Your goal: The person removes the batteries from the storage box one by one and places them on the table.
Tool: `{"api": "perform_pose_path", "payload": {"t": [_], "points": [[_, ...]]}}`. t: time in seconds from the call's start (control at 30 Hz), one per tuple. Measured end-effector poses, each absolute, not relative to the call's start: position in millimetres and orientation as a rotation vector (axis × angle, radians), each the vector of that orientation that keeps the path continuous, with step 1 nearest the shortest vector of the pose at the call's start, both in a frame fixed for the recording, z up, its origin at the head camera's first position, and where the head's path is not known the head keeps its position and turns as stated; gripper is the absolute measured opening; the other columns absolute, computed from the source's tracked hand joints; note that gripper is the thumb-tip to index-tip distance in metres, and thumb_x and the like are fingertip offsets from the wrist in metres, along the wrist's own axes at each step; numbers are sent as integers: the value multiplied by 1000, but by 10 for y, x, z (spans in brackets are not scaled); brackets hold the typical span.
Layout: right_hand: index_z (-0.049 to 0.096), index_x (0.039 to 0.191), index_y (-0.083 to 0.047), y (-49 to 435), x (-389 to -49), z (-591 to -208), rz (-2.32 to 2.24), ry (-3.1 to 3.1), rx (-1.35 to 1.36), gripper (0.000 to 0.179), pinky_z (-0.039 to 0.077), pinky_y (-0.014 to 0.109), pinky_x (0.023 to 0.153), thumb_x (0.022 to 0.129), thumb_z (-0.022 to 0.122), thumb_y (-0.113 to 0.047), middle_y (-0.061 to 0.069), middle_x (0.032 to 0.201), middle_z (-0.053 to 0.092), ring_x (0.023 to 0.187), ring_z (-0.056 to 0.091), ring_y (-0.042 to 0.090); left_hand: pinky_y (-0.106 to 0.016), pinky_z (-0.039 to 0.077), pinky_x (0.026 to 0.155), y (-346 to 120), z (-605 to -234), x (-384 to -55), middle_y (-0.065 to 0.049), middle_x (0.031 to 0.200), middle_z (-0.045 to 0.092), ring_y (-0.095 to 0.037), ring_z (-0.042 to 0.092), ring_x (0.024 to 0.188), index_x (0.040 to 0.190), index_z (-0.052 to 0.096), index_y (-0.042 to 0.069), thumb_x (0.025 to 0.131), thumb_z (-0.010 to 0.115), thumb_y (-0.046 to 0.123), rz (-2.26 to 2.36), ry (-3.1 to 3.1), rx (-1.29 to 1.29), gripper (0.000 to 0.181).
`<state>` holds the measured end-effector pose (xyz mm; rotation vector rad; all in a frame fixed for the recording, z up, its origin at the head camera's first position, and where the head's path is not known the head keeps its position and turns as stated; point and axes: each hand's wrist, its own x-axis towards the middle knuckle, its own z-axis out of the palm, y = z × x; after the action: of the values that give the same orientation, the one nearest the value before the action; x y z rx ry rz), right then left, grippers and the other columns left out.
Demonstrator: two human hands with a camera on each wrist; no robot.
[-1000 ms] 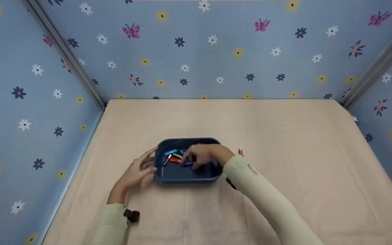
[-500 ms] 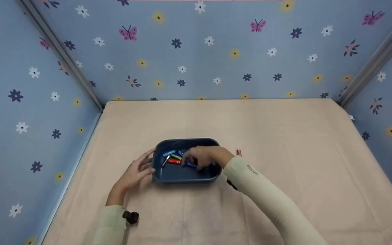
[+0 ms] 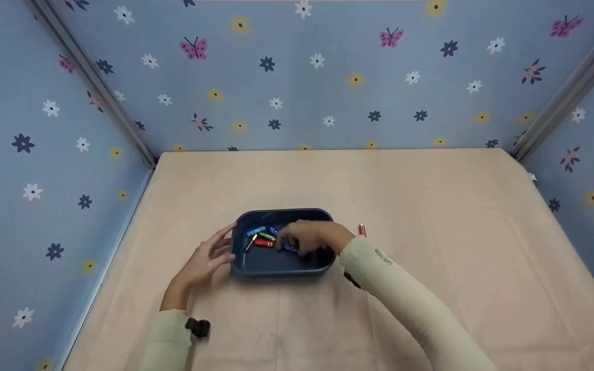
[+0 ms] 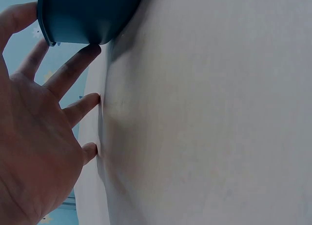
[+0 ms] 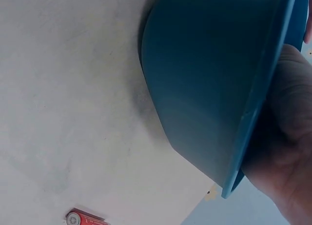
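My right hand [image 3: 307, 234] is down inside the blue bin [image 3: 263, 266], just below the centre of the head view.
Its fingers are curled low by a dark blue battery [image 3: 290, 248]; my knuckles block the view, so I cannot tell whether they pinch anything. A light blue battery [image 3: 256, 231], a green battery [image 3: 266, 236] and a red battery [image 3: 264, 243] lie left of them. My left hand [image 3: 201, 263], fingers spread and nearly straight, touches the bin's left end. Right of the bin, a loose battery [image 3: 362, 230] rests on the worktop [image 3: 431, 206].
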<state>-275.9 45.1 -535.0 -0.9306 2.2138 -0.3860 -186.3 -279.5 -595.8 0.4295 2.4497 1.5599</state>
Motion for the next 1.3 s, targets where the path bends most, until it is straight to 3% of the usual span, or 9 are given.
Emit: {"api": "perform_pose_path", "payload": {"t": [0.17,0.3,0.4,0.5,1.03,1.3], "points": [[73,148,-29,456,-2812,-5297,-361,2197,-948,54,66,37,78,104,71,3,11,134,69,108,62,21,-74,38,132,-2787,-5955,-1872,-26,181,39,-56,49,161,178,34,12,110,71,14,1546,2458,427,77],[71,148,-22,442,-2879,-5215,-376,2204,-1002,51,67,47,93,103,74,2,15,132,71,112,66,25,-74,38,132,-2788,-5958,-1873,-27,181,38,-56,48,161,179,33,12,111,70,14,1548,2450,419,77],[70,148,-17,435,-2919,-5170,-404,2207,-1047,50,61,49,108,102,75,3,17,134,72,119,68,29,-74,37,132,-2791,-5949,-1875,-26,182,38,-56,48,162,179,32,12,111,69,14,1558,2445,426,77],[69,150,-16,450,-2929,-5164,-418,2199,-1051,52,59,51,113,102,74,3,19,138,72,123,68,31,-74,37,133,-2787,-5943,-1875,-25,183,37,-56,48,162,178,33,12,111,70,14,1570,2442,434,77],[66,151,-10,571,-2793,-5112,-699,2319,-918,57,57,53,113,97,75,3,21,137,70,124,65,32,-71,41,132,-2788,-5942,-1868,-28,181,38,-56,48,162,179,32,13,110,70,12,1564,2426,380,78],[67,149,-7,718,-2720,-5075,-908,2346,-922,56,57,41,98,94,76,3,17,121,70,106,63,23,-71,41,132,-2785,-5942,-1871,-25,183,36,-55,48,162,179,32,13,110,70,12,1566,2433,381,78]]}}
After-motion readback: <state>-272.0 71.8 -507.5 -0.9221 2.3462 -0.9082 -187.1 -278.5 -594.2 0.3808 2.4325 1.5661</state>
